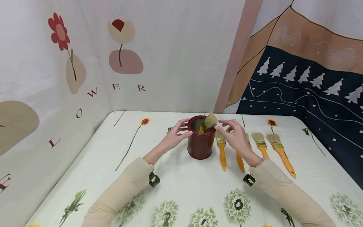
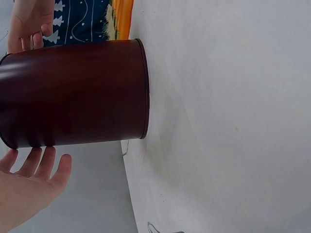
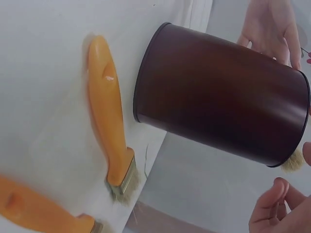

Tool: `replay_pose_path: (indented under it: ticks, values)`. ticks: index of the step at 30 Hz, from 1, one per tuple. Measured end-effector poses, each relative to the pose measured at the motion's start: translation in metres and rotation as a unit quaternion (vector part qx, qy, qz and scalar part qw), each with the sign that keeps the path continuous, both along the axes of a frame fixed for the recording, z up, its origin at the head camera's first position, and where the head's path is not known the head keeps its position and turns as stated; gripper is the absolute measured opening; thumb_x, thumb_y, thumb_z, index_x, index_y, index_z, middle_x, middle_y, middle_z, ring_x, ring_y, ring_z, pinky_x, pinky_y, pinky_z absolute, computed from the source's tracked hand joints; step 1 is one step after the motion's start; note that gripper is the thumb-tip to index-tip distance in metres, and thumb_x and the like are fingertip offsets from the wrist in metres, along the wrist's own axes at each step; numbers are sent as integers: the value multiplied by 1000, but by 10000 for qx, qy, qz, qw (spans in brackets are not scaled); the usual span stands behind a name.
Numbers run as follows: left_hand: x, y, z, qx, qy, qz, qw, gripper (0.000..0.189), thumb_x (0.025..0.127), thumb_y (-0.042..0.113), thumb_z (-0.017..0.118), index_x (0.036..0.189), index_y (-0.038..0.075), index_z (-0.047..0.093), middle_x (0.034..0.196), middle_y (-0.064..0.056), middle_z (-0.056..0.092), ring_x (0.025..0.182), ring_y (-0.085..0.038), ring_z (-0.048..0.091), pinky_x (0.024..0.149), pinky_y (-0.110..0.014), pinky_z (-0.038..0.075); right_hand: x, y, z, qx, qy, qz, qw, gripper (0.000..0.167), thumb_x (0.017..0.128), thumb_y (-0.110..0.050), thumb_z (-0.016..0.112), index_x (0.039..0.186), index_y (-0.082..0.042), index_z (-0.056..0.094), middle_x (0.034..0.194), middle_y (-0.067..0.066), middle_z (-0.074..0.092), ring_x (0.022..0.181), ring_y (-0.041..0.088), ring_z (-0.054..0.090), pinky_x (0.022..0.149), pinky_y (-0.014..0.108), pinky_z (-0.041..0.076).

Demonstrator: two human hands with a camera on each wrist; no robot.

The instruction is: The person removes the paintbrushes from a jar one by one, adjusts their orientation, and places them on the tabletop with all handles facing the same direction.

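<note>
A dark red-brown can [image 1: 200, 145] stands upright on the table, open at the top. Inside it leans a paintbrush [image 1: 210, 120], bristles up above the right side of the rim, with most of its orange handle hidden in the can. My left hand [image 1: 176, 136] rests its fingertips against the can's left side near the rim, thumb toward the front. On the other side, my right hand [image 1: 236, 136] is beside the rim and the bristles, its fingers loosely bent. The right wrist view shows a gap between that thumb and fingers.
Right of the can lie several orange-handled paintbrushes [image 1: 222, 155], bristles toward the back, some partly behind my right hand and forearm. A white flower-print cloth [image 1: 181, 179] covers the table. Printed fabric walls [image 1: 181, 63] rise behind it and along the sides.
</note>
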State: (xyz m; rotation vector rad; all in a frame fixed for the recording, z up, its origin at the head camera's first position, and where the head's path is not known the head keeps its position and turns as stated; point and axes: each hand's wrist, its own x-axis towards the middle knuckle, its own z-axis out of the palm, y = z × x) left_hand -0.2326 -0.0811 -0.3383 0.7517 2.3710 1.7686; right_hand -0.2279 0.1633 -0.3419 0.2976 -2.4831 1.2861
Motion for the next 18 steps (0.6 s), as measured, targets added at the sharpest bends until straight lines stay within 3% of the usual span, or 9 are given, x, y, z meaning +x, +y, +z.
replay_pose_path:
  ticks: [18]
  values:
    - [-1, 0, 0, -31, -31, 13, 10000, 54, 88, 15, 55, 134, 4, 30, 127, -17, 40, 114, -29, 41, 91, -40, 37, -7, -18, -1, -647, 134, -286, 9974, 44, 79, -40, 62, 106, -5, 64, 92, 8, 55, 72, 18, 46, 62, 28, 39]
